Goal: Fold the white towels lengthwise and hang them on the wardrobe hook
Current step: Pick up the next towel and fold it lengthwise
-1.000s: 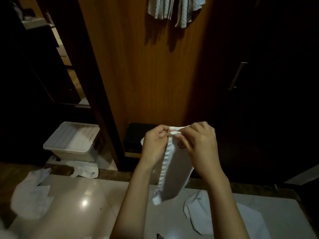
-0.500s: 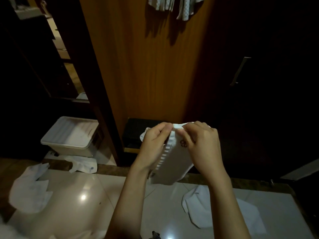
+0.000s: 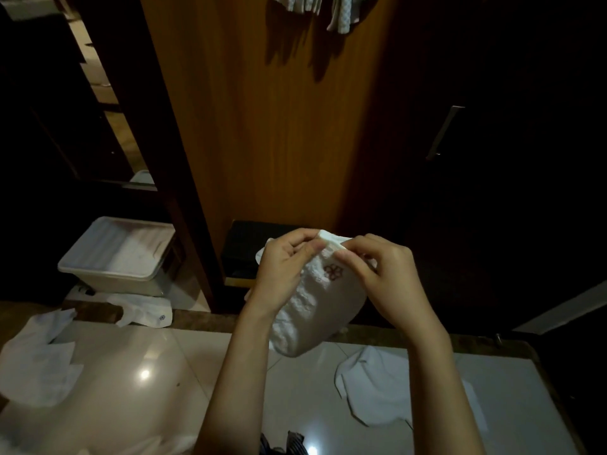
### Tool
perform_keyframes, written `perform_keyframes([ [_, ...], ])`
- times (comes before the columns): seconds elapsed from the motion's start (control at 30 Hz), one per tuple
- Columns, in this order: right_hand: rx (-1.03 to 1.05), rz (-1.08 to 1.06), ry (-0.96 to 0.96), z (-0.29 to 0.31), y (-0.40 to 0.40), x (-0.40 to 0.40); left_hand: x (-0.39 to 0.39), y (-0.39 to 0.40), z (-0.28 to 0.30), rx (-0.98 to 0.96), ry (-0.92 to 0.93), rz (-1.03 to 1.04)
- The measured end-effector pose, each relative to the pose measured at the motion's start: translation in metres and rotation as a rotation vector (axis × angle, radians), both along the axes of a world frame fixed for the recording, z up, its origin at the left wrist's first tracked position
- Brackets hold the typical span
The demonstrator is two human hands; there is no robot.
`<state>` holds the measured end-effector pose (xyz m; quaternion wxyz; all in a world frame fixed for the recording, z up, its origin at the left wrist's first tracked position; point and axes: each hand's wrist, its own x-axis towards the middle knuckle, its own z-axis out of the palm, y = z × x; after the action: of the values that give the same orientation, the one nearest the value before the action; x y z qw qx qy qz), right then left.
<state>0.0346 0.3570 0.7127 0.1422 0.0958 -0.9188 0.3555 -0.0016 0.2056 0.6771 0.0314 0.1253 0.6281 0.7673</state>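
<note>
Both hands hold one white towel [image 3: 315, 303] up in front of the wooden wardrobe panel [image 3: 269, 126]: the left hand [image 3: 284, 269] pinches its top edge from one side, the right hand [image 3: 384, 274] pinches the same edge from the other, fingers [image 3: 345, 256] nearly touching at the folded corner. The towel hangs below the fingers, a small dark flower emblem [image 3: 332, 271] showing just under them. High above the fingers, more towels [image 3: 328, 8] hang on the panel. Below the right hand another towel [image 3: 377, 385] lies on the glossy floor [image 3: 157, 372]; well left of the left hand lie two more [image 3: 39, 359] beside a white bin [image 3: 118, 254].
</note>
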Motion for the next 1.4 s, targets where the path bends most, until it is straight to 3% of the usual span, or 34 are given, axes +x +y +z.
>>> perform_keyframes([
  [0.23, 0.218, -0.156, 0.056, -0.004, 0.017, 0.003, -0.001, -0.005, -0.001, 0.071, 0.045, 0.045],
  [0.33, 0.303, -0.115, -0.024, -0.007, 0.021, 0.002, -0.002, -0.012, -0.003, 0.102, 0.05, 0.083],
  [0.47, 0.104, -0.012, -0.101, -0.005, 0.026, 0.004, -0.005, -0.022, -0.01, 0.087, 0.08, 0.111],
  [0.63, -0.041, -0.094, 0.021, -0.009, 0.024, 0.005, -0.006, -0.028, -0.023, 0.043, 0.09, 0.174],
  [0.77, -0.248, -0.094, -0.046, -0.017, 0.02, 0.005, -0.008, -0.039, -0.031, -0.167, 0.111, 0.228],
  [0.83, -0.015, -0.158, -0.078, -0.03, 0.02, 0.006, -0.006, -0.043, -0.04, -0.368, 0.12, 0.236],
  [0.87, 0.084, -0.192, -0.057, -0.033, 0.019, 0.007, -0.006, -0.043, -0.043, -0.381, 0.114, 0.24],
  [1.0, -0.34, -0.165, -0.013, -0.026, 0.016, 0.003, -0.008, -0.04, -0.033, -0.075, -0.011, 0.285],
  [1.1, -0.277, -0.218, -0.011, -0.024, 0.016, 0.003, -0.006, -0.031, -0.033, -0.031, -0.038, 0.251],
  [1.2, -0.457, -0.173, 0.011, -0.019, 0.015, 0.005, -0.005, -0.029, -0.031, 0.031, -0.009, 0.262],
  [1.27, -0.41, -0.234, 0.04, -0.021, 0.018, 0.004, -0.007, -0.03, -0.029, -0.012, 0.026, 0.235],
  [1.4, -0.578, -0.188, -0.07, -0.025, 0.02, 0.006, -0.006, -0.027, -0.029, 0.047, -0.006, 0.256],
])
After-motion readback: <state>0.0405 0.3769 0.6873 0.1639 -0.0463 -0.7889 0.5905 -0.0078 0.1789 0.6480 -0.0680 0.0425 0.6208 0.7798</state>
